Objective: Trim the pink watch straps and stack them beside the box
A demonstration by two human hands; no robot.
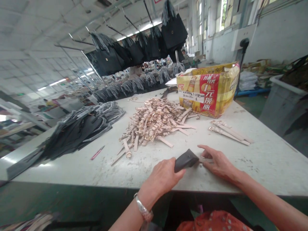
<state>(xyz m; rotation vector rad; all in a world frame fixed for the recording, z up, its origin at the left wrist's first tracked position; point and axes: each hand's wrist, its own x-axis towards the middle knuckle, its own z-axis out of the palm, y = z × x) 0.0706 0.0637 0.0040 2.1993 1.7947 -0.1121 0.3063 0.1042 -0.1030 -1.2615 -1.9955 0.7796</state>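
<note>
My left hand [166, 175] is closed round a flat black leather-like piece [186, 159], which juts out to the right just above the table. Beside its right end, my right hand [220, 163] pinches a short pale strap [205, 159], with the index finger stretched out above. The fingers partly hide this strap, and I cannot tell whether it is joined to the black piece. In front of both hands lies a big heap of beige buckle straps [154, 120] with gold-coloured metal parts. Several more straps [228, 132] rest apart on the right.
A yellow and red cardboard box [207, 93] stands behind the heap. On the left lie black straps with grey fringes [81, 125] and a pink pen-like tool [97, 152]. Black bags [134, 51] hang from a rack behind the table [72, 170]. A grey bin [281, 99] stands at right.
</note>
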